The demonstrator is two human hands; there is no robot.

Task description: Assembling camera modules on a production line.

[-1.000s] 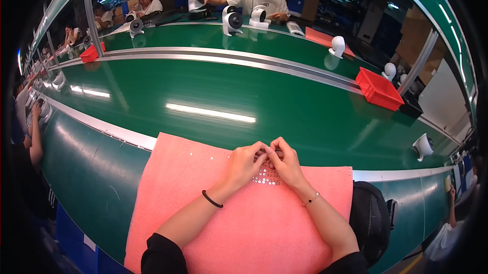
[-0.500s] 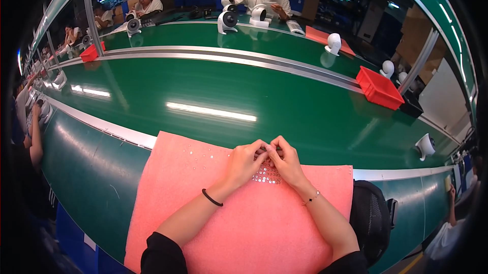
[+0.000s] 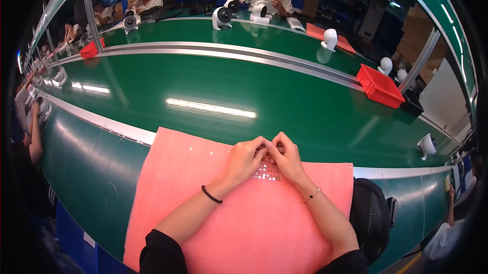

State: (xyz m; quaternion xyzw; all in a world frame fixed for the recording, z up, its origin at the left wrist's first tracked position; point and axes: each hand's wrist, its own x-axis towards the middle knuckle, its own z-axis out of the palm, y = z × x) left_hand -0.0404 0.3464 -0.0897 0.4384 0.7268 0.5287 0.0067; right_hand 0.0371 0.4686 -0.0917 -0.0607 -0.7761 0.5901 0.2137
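My left hand (image 3: pixel 246 158) and my right hand (image 3: pixel 287 156) meet at the fingertips over the far part of a pink foam sheet (image 3: pixel 234 223). Both are closed in a pinch; whatever lies between the fingers is too small or too hidden to name. Just below them, small shiny round pieces (image 3: pixel 267 173) lie in close rows on the foam, partly covered by my hands. More of these little pieces (image 3: pixel 198 153) are scattered loosely to the left of my left hand.
Beyond the foam runs a green conveyor belt (image 3: pixel 127 91). White rounded devices stand on the far belt and one device (image 3: pixel 427 145) on the right. A red bin (image 3: pixel 380 87) sits at the far right. A black bag (image 3: pixel 369 218) is beside the foam. Several people work across and alongside.
My hands stay pinched together in nearly the same place. On the far belt, the white devices have shifted slightly to the left. The co-worker's hand opposite has moved a little.
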